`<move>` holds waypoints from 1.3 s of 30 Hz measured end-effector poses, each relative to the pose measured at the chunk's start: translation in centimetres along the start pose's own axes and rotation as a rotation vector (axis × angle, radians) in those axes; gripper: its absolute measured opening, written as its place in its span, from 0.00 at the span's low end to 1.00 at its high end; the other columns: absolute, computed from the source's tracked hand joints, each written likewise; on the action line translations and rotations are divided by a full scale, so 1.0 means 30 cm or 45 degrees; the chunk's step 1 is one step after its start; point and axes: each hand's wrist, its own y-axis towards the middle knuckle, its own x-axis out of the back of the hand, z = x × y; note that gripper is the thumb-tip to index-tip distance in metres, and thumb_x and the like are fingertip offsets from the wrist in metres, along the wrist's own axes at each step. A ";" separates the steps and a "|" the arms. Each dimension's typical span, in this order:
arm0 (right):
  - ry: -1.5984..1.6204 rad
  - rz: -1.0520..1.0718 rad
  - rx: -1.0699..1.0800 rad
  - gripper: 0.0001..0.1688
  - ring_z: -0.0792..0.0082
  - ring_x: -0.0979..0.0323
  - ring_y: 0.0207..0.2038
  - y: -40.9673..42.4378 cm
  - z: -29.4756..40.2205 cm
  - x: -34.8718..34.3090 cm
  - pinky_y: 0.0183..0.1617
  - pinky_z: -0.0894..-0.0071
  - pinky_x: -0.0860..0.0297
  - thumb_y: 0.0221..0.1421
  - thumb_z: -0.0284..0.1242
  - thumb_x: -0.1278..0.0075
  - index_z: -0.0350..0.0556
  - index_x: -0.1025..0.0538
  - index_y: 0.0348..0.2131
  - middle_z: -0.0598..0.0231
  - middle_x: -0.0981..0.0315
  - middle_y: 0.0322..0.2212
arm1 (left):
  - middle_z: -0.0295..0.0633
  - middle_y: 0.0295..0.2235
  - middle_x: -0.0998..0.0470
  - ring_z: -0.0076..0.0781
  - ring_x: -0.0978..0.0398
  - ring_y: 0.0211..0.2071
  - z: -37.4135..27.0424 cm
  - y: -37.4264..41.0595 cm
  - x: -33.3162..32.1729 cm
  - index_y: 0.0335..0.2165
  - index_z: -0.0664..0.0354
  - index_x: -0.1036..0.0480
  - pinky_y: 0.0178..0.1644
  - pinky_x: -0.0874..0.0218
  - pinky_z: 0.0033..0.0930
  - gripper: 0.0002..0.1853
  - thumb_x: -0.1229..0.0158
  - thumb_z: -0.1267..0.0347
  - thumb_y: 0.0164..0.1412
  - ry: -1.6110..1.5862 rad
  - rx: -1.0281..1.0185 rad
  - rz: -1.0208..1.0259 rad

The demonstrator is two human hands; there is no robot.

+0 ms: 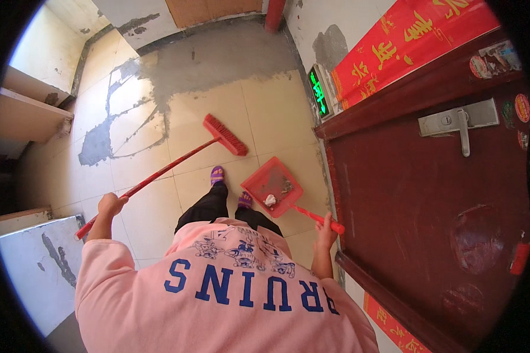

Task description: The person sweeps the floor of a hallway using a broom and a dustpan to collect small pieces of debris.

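My left hand [111, 204] grips the red handle of a broom [170, 166] near its upper end. The broom's red bristled head [225, 135] is over the tiled floor ahead of my feet. In my right hand [326, 231] is the short red handle of a plastic dustpan [297, 176]. The dustpan is tilted beside my purple sandal [244, 200], its open edge pointing away from me. Inside it lie a crumpled white scrap [270, 200] and some grey-brown dirt [286, 186]. Whether the pan touches the floor I cannot tell.
A dark red door [406, 185] with a metal lever handle [463, 132] stands close on my right. Beside its frame glows a green exit sign [319, 92]. Grey cement patches [212, 57] cover part of the floor ahead. A white wall block [35, 260] is at my left.
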 end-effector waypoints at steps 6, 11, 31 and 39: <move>0.004 -0.049 -0.023 0.29 0.71 0.32 0.32 -0.026 0.047 -0.075 0.38 0.72 0.34 0.48 0.46 0.50 0.38 0.32 0.37 0.61 0.32 0.32 | 0.53 0.26 0.25 0.46 0.26 0.30 -0.006 0.053 0.122 0.23 0.66 0.25 0.35 0.37 0.39 0.27 0.46 0.48 0.44 -0.005 -0.068 -0.067; 0.029 -0.108 0.018 0.29 0.70 0.32 0.32 -0.085 0.082 -0.156 0.39 0.72 0.34 0.48 0.46 0.50 0.37 0.33 0.38 0.61 0.32 0.33 | 0.53 0.28 0.25 0.46 0.27 0.31 -0.307 0.245 0.190 0.25 0.65 0.25 0.36 0.37 0.40 0.29 0.49 0.46 0.45 -0.001 -0.304 -0.100; 0.267 -0.473 -0.058 0.21 0.75 0.35 0.27 -0.450 0.296 -0.393 0.31 0.77 0.33 0.50 0.42 0.50 0.44 0.34 0.33 0.66 0.34 0.27 | 0.43 0.41 0.27 0.40 0.29 0.42 -1.421 0.655 0.644 0.37 0.57 0.27 0.43 0.38 0.37 0.16 0.54 0.65 0.49 0.092 -0.871 -0.060; 0.207 -0.321 -0.103 0.31 0.68 0.34 0.32 -0.332 0.309 -0.435 0.37 0.72 0.34 0.47 0.44 0.48 0.38 0.38 0.41 0.60 0.37 0.34 | 0.43 0.32 0.24 0.39 0.27 0.36 -0.894 0.774 0.526 0.32 0.60 0.25 0.40 0.37 0.36 0.23 0.49 0.51 0.46 0.007 -0.563 0.158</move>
